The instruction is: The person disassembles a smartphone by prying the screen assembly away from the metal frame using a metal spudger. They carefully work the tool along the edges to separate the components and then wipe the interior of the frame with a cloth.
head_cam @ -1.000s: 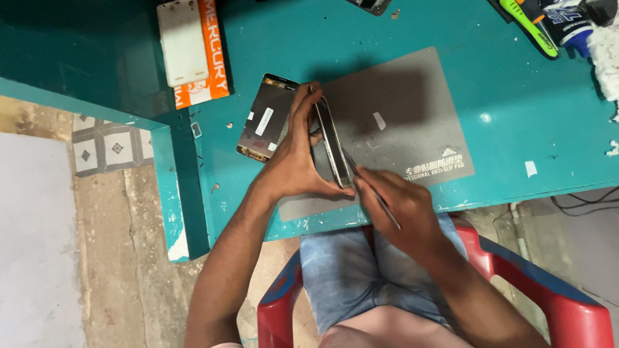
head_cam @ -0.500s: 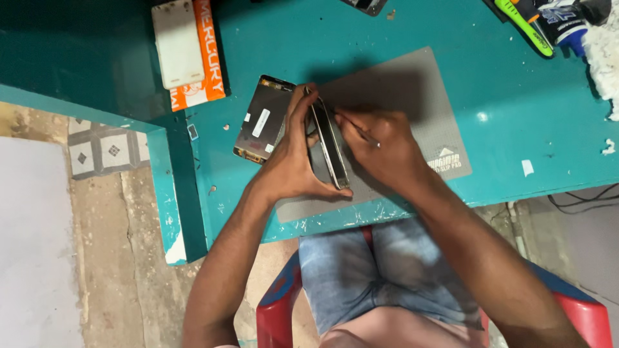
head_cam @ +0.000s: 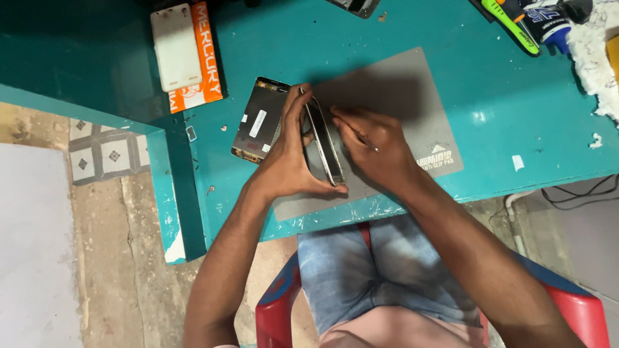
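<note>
My left hand [head_cam: 290, 161] grips a slim phone body [head_cam: 324, 149] stood on its long edge on a grey work mat [head_cam: 412, 109]. Fingers wrap its top and bottom ends. My right hand [head_cam: 371, 145] presses against the phone's right face and pinches a thin metal tool [head_cam: 361, 137], its tip at the phone's edge. A detached dark panel with a white sticker [head_cam: 258, 122] lies flat just left of my left hand, partly hidden under it.
The mat lies on a teal table [head_cam: 503, 77]. A white slab on an orange box [head_cam: 187, 55] sits at the back left. A green-handled tool [head_cam: 510, 26], a blue-and-white tube [head_cam: 545, 22] and white cloth [head_cam: 599, 58] lie at the back right. A red chair [head_cam: 580, 309] is beneath me.
My right hand has come up from the table's near edge to the phone and now presses the tool against its side. My left hand keeps the phone upright.
</note>
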